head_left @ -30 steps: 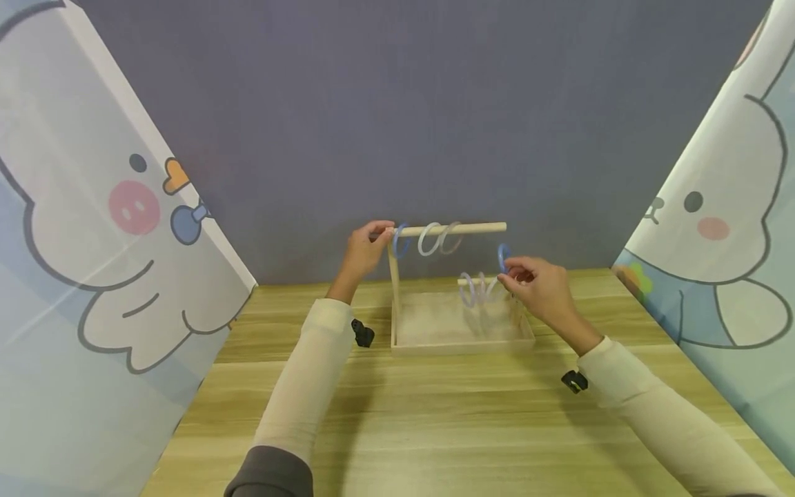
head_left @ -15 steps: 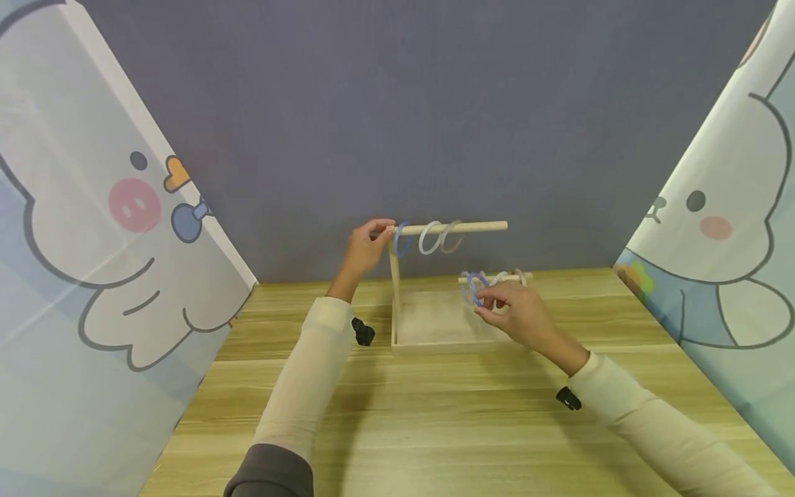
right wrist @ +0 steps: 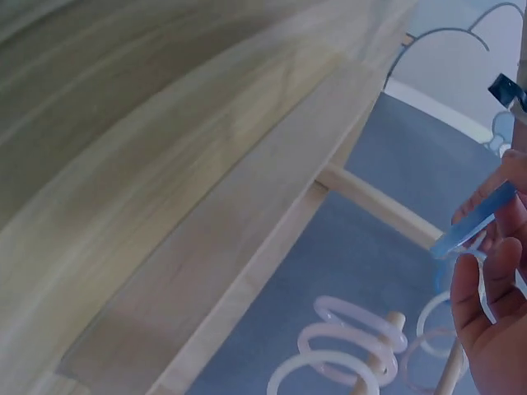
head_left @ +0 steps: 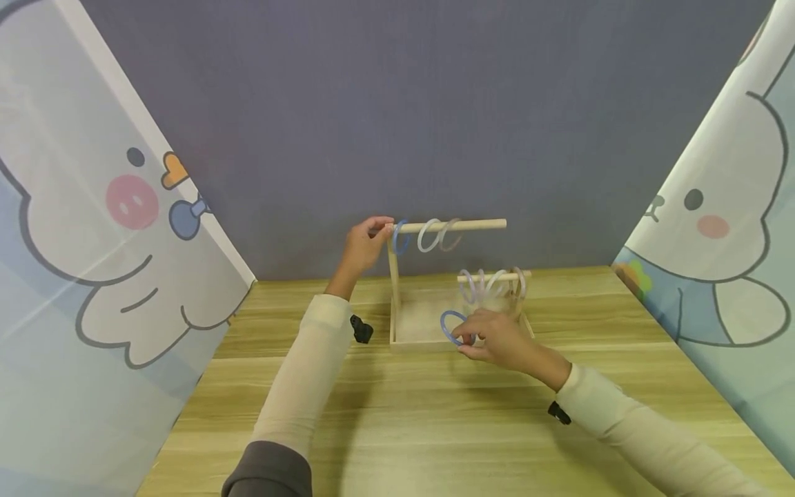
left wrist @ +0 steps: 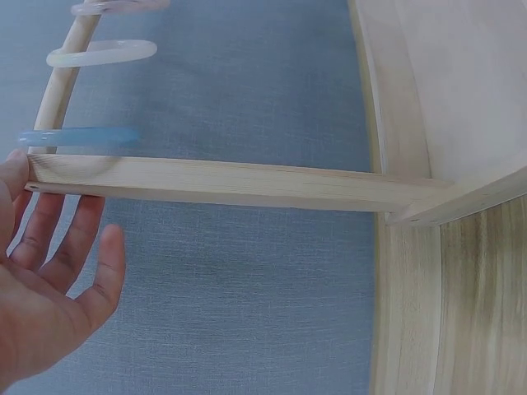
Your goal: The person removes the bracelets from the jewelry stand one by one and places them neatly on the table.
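Note:
My left hand (head_left: 363,248) grips the top of the tall post (left wrist: 230,183) of a wooden bangle stand, thumb on one side and fingers behind. Beside it on the upper rod (head_left: 483,225) hang a blue bangle (head_left: 399,238), a white bangle (head_left: 424,238) and a brownish bangle (head_left: 451,245). My right hand (head_left: 499,339) pinches another blue bangle (head_left: 443,326) between thumb and fingers, above the front of the stand's tray (head_left: 413,345). The right wrist view also has this held bangle (right wrist: 473,222), apart from both rods.
Behind my right hand, a lower rod (head_left: 531,275) carries several pale bangles (head_left: 467,286). The wood-grain table (head_left: 397,414) spreads in front of the stand. A grey panel (head_left: 397,124) rises behind it, and printed cartoon panels (head_left: 81,207) stand on both sides.
My right hand has carried the blue bangle left and down, from beside the lower rod's right part to over the tray's front. My left hand has stayed at the post.

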The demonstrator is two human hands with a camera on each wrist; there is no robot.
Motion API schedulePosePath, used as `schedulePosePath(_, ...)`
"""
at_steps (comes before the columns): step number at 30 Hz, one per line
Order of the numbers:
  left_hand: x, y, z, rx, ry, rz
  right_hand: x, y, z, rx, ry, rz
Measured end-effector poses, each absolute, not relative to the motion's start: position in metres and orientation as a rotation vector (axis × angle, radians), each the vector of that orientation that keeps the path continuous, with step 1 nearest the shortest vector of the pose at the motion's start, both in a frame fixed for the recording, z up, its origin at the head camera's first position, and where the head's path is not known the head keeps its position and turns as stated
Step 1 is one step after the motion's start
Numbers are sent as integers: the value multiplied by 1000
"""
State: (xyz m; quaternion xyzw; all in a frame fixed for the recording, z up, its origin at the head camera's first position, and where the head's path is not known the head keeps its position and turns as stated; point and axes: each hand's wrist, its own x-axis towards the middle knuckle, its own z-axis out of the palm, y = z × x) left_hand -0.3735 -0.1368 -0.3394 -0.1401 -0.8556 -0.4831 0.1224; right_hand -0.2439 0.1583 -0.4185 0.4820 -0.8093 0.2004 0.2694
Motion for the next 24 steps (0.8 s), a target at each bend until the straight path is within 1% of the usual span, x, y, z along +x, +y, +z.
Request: schedulePosePath(24, -371, -137, -336, -389, -2508, -1422, -235, 137, -457, 1665, -2378, 453)
